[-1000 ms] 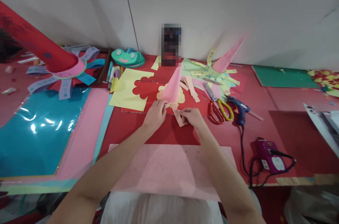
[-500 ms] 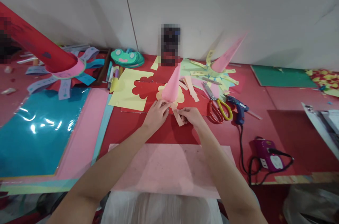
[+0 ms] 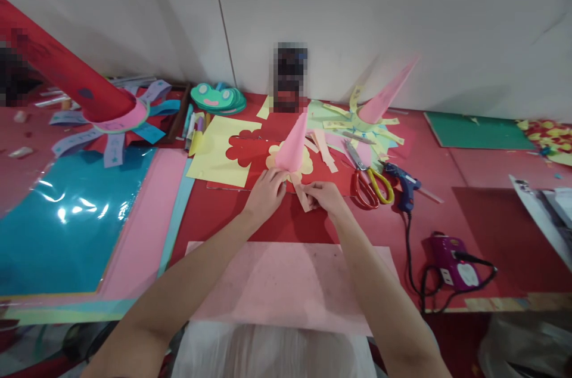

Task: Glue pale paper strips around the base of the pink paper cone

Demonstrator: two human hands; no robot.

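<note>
A pink paper cone stands upright on a pale yellow scalloped paper flower, which lies on a red paper sheet. At the cone's base, my left hand presses with its fingers bent together; what lies under the fingertips is partly hidden. A peach paper strip runs from the cone's base toward me. My right hand pinches this strip along its right side between thumb and fingers.
Scissors with red and yellow handles and a blue glue gun lie to the right. The gun's cord leads to a purple power strip. A second pink cone stands behind; a pink sheet lies in front.
Both hands keep their places at the cone and strip, with hardly any movement. The whole view has shifted slightly.
</note>
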